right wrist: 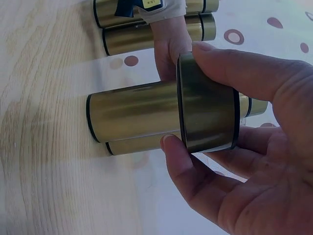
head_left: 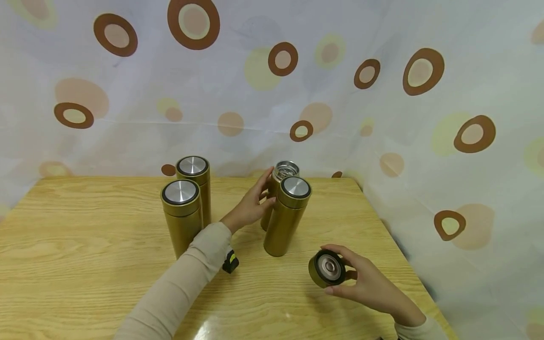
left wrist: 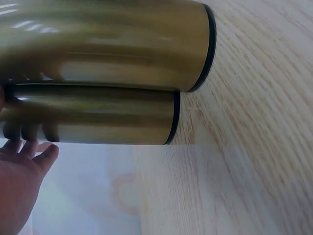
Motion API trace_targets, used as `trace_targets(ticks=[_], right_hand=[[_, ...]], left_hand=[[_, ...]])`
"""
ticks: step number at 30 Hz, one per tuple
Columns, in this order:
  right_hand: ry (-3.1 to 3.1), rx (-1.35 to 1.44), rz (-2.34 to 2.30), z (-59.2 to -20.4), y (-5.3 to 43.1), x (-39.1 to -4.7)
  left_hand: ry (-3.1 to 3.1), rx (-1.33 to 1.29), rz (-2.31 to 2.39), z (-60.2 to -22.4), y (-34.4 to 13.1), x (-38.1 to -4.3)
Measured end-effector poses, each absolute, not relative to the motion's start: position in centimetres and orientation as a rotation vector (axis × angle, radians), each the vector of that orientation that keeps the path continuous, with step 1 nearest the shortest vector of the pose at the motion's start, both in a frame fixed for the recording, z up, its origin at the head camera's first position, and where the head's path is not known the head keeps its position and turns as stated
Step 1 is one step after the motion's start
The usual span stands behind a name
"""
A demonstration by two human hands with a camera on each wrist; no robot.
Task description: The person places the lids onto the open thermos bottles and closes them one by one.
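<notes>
Toward the back of the table stands a gold vacuum flask [head_left: 274, 186] with its lid off, its bare metal neck showing. My left hand [head_left: 250, 208] holds it from the left side, fingertips against its wall [left wrist: 98, 115]; part of the grip is hidden. Right in front of it is a second gold flask [head_left: 285, 226], capped with a silver-topped lid, overlapping the open one. Over the right part of the table, my right hand [head_left: 363, 278] grips a loose flask lid [head_left: 326, 268] between thumb and fingers. The lid's inner side faces the head camera.
Two more capped gold flasks, a nearer one [head_left: 180, 222] and a farther one [head_left: 204, 198], stand close together left of my left forearm. A black device [head_left: 231, 262] with a yellow mark sits at my left wrist. Patterned cloth [head_left: 263, 104] hangs behind the wooden table [head_left: 106, 245].
</notes>
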State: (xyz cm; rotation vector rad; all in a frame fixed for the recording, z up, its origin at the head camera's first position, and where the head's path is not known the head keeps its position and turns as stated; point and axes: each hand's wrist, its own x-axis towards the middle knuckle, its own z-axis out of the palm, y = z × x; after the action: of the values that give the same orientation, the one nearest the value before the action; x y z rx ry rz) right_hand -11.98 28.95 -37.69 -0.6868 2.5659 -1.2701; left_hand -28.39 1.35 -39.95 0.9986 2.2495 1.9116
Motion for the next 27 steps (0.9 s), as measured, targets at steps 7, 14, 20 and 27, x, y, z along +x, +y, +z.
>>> trace_targets(ticks=[7,14,20,27], right_hand=[[2.577,-0.713,-1.284,-37.74,29.05,-12.01],[2.596,-0.708,-1.301,-37.76,29.11,-12.13],[2.594,-0.710,-1.329,-37.76,29.19,-12.26],[2.575,-0.689,-1.488,-37.41,29.07,-12.65]], left_hand=[[2.233,0.980,1.879,-39.58,1.30,-28.38],[2.264,0.970,1.870,-39.96,1.49,-28.58],[2.261,0.975,1.878,-40.52,1.63,-28.63],[2.261,0.980,1.866,-40.33,1.54,-28.47]])
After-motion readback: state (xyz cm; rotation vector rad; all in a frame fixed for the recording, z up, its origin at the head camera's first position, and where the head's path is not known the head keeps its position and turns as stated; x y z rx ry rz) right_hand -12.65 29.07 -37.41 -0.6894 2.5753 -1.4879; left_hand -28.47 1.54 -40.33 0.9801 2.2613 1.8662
